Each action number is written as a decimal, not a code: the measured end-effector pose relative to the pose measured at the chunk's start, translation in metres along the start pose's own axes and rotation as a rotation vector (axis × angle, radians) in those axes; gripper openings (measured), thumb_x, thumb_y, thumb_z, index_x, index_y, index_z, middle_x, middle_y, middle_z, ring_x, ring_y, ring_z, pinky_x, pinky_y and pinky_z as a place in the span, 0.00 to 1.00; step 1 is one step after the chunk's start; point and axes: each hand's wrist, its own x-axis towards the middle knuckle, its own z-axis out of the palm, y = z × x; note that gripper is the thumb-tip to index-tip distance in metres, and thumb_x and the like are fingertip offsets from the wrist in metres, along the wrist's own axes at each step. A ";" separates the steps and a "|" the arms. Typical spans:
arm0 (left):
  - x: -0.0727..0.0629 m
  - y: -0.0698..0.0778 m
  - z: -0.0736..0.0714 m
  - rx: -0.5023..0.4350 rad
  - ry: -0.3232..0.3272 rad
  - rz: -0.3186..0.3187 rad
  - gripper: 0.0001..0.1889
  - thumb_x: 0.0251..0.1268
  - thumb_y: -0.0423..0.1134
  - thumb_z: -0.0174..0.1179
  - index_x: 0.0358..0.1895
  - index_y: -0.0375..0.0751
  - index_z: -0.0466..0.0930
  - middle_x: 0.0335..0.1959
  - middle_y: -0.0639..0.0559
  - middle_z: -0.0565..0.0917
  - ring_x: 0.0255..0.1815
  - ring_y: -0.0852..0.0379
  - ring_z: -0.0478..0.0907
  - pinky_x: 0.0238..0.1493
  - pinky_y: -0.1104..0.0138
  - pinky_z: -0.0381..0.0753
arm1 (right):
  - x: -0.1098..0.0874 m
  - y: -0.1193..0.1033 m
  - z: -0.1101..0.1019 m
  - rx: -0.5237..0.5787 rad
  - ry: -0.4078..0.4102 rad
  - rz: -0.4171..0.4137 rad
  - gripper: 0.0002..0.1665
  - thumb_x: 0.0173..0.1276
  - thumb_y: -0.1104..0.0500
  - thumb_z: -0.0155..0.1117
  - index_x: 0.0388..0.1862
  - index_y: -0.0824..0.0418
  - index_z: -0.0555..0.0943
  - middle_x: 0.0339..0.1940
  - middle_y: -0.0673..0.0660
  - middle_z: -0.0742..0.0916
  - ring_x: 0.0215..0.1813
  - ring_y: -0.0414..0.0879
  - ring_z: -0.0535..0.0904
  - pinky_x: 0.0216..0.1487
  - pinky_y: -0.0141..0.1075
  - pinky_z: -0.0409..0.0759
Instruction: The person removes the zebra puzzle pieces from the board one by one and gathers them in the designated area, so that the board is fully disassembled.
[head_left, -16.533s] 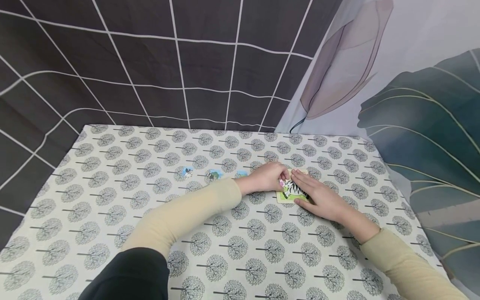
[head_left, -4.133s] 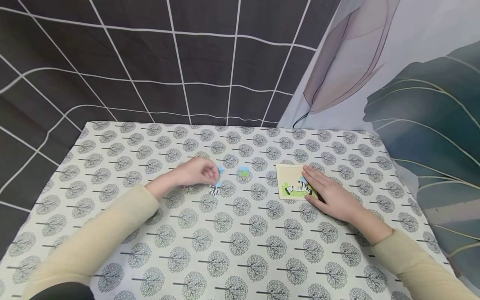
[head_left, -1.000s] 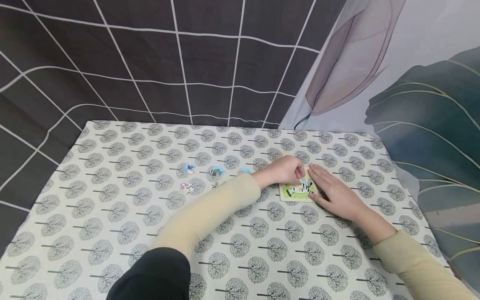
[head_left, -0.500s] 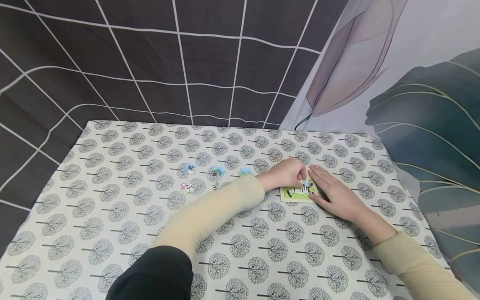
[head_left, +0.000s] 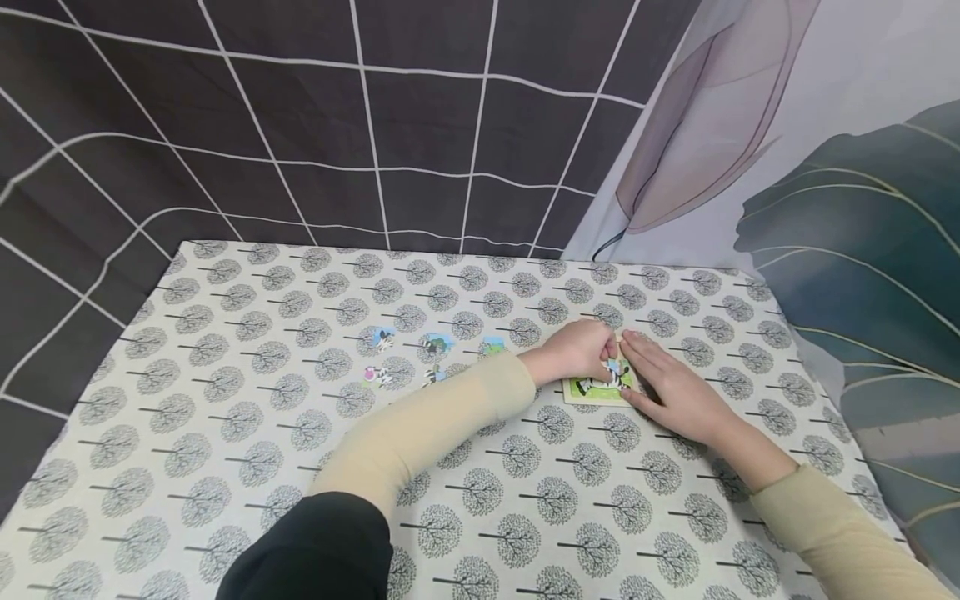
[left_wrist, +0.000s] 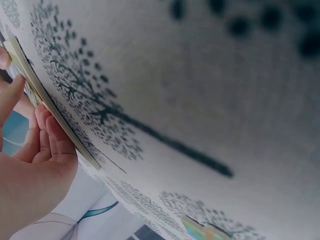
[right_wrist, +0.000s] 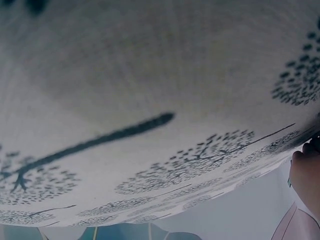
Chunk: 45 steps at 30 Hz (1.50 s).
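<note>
A small wooden jigsaw puzzle board (head_left: 576, 399) with a pale rim lies right of the table's middle. Several pieces with green ground and zebra stripes (head_left: 592, 386) lie along its near side. My left hand (head_left: 577, 348) reaches over the board's left part, fingers curled, its fingertips pinching at a puzzle piece (head_left: 613, 367) with a blue patch. In the left wrist view, the left hand (left_wrist: 37, 165) has thumb and fingers close together at the board's edge (left_wrist: 52, 102). My right hand (head_left: 675, 387) lies with straight fingers along the board's right edge, its thumb near the lower corner.
Loose puzzle pieces lie left of the board in two rows: a far row with a zebra-head piece (head_left: 383, 337), a bush piece (head_left: 438, 342) and a blue-green piece (head_left: 494, 343), and nearer a pink-nosed piece (head_left: 377, 377) and a striped piece (head_left: 432, 376), partly behind the left sleeve.
Since about four seconds ago, my left hand has moved right from the loose pieces onto the board. In the last second its fingertips shift slightly there; my right hand stays at the right edge.
</note>
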 end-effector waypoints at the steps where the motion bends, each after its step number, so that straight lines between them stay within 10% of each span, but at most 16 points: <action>1: 0.000 0.000 0.001 0.002 0.001 -0.002 0.17 0.61 0.45 0.79 0.49 0.46 0.85 0.38 0.60 0.82 0.39 0.66 0.75 0.43 0.80 0.72 | 0.000 0.000 0.000 0.000 -0.002 0.002 0.47 0.77 0.47 0.65 0.85 0.67 0.59 0.87 0.68 0.63 0.85 0.68 0.60 0.81 0.65 0.64; 30: -0.007 0.013 0.004 -0.180 0.113 0.009 0.03 0.70 0.39 0.71 0.43 0.48 0.88 0.39 0.60 0.88 0.38 0.70 0.80 0.43 0.85 0.74 | -0.003 -0.002 -0.002 0.021 -0.031 0.041 0.47 0.78 0.46 0.64 0.82 0.72 0.61 0.86 0.71 0.62 0.84 0.71 0.59 0.82 0.66 0.60; 45: -0.046 -0.016 -0.050 -0.470 0.149 -0.048 0.05 0.64 0.33 0.75 0.40 0.40 0.89 0.41 0.49 0.92 0.39 0.63 0.86 0.47 0.80 0.83 | -0.002 -0.002 -0.005 0.020 -0.049 0.047 0.48 0.79 0.45 0.62 0.86 0.66 0.56 0.88 0.67 0.59 0.86 0.70 0.57 0.83 0.65 0.58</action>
